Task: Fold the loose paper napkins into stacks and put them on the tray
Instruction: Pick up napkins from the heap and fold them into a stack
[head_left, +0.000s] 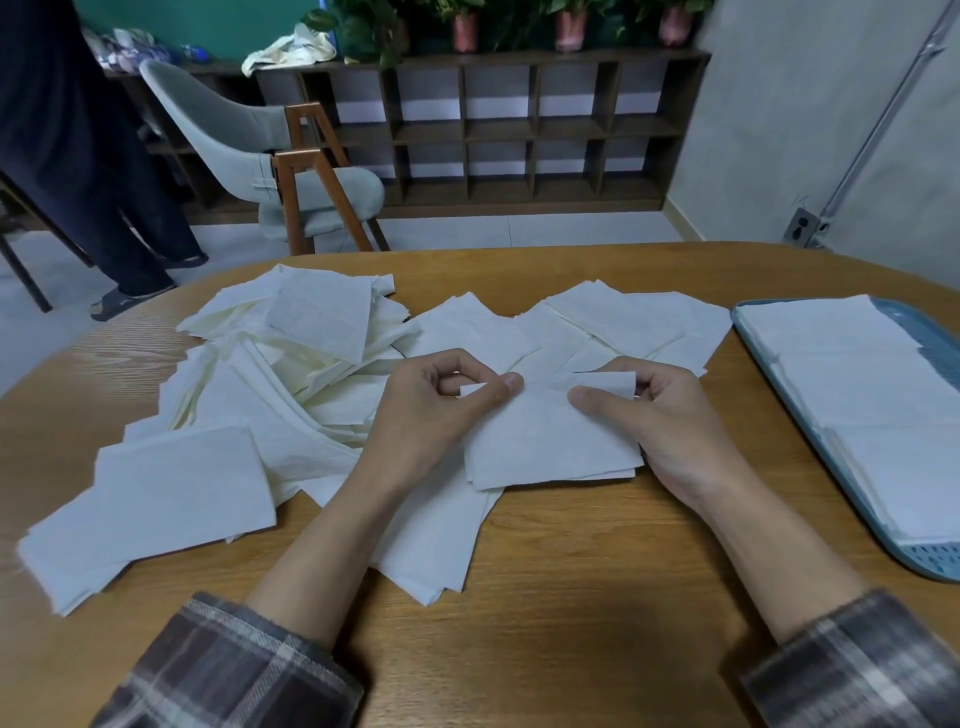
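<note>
Several loose white paper napkins (291, 364) lie spread over the left and middle of the wooden table (571, 571). Both hands hold one napkin (545, 441) above the table's middle. My left hand (436, 410) pinches its upper left corner between thumb and fingers. My right hand (649, 415) pinches its upper right corner the same way. A blue tray (930, 558) at the right edge holds folded napkin stacks (857, 374).
A grey chair with wooden legs (291, 171) stands behind the table. A person's legs (119, 218) are at the far left on the floor. A dark cubby shelf (519, 135) with potted plants lines the back wall. A few napkins (639, 317) lie beyond my hands.
</note>
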